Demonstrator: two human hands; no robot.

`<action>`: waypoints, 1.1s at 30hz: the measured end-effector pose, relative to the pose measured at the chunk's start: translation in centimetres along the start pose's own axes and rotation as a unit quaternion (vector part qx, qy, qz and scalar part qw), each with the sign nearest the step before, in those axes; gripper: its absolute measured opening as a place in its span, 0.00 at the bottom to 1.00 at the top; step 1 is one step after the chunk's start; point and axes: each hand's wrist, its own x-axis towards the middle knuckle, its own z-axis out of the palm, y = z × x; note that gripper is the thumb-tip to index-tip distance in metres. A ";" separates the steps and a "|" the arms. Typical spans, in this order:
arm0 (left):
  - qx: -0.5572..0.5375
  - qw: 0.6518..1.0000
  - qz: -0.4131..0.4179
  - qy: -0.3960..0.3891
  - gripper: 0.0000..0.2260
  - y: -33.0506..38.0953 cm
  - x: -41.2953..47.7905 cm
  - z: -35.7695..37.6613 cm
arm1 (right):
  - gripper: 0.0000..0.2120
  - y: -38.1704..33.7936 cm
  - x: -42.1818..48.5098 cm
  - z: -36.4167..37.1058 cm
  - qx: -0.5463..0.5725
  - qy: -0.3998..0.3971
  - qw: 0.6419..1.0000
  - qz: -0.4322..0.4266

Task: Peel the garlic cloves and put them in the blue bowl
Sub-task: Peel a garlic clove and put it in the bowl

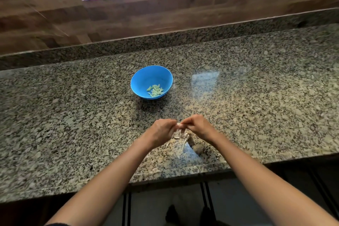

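Note:
A blue bowl (145, 76) stands on the granite counter, with several pale peeled garlic cloves (155, 90) lying in its near side. Closer to me, my left hand (160, 131) and my right hand (197, 126) meet above the counter. Both pinch one small garlic clove (179, 125) between their fingertips, and most of the clove is hidden by the fingers. Loose papery garlic skins (180, 136) lie on the counter just below the hands.
The speckled granite counter (256, 97) runs left to right, with its front edge (183, 169) near my forearms. A raised granite ledge and a wooden wall stand behind the bowl. Dark floor and feet show below the counter edge.

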 end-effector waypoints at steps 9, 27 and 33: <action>-0.451 0.873 -0.182 -0.030 0.09 0.6 0.0 -0.6 | 0.09 0.2 0.3 0.3 -0.199 0.160 0.944 -0.209; -0.132 0.970 -0.096 0.183 0.10 0.5 0.1 0.5 | 0.08 -0.7 0.1 1.7 0.098 0.134 0.986 0.007; -0.122 0.973 -0.186 0.063 0.07 -1.0 -0.5 1.7 | 0.08 -1.0 -0.6 2.0 0.168 0.050 0.983 0.056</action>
